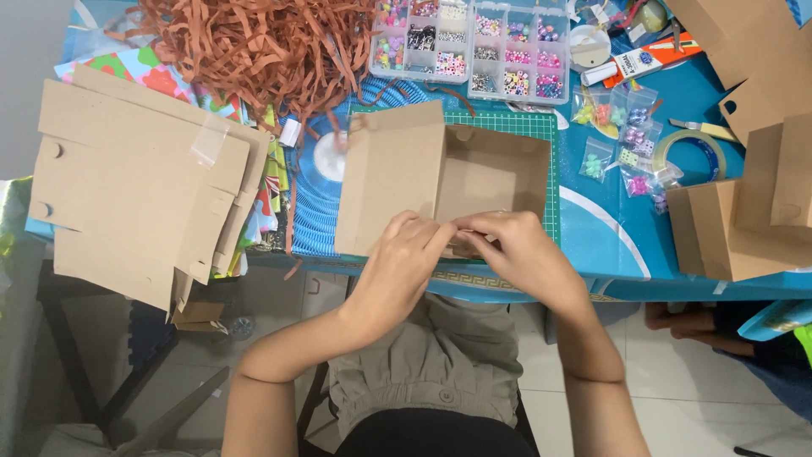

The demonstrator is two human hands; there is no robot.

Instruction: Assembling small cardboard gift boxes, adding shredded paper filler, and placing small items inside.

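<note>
An open brown cardboard box (495,169) sits on a green cutting mat (541,127), its lid flap (389,178) folded out to the left. My left hand (406,254) and my right hand (520,250) meet at the box's near wall, fingers pinching the front cardboard edge between them. The inside of the box shows bare cardboard. What lies under my fingertips is hidden.
Flat cardboard sheets (135,186) lie at the left. Brown shredded paper (254,42) is piled at the back. Clear bead organisers (474,38), small bead bags (626,135), a tape roll (689,152) and more cardboard boxes (744,220) stand at the right on the blue table.
</note>
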